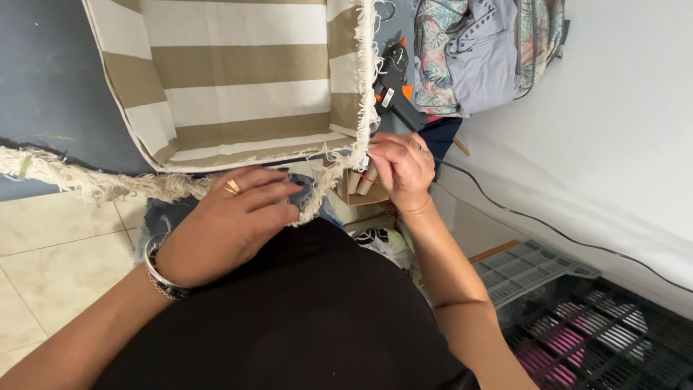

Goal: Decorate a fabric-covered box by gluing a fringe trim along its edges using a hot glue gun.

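Note:
A fabric-lined box (238,79) with beige and white stripes lies in front of me, its open side facing me. A cream fringe trim (101,184) runs along its rim and trails off to the left. My left hand (231,220), with a ring and a bracelet, presses flat on the trim at the box's near edge. My right hand (399,170) pinches the trim at the box's right corner (363,144), fingers closed on it.
A black and orange glue gun (393,83) lies beyond the box, its cable (548,227) running right. Folded patterned cloth (484,50) sits at the top. Grey and black plastic crates (577,318) stand at lower right. Small cardboard tubes (363,184) lie under my right hand.

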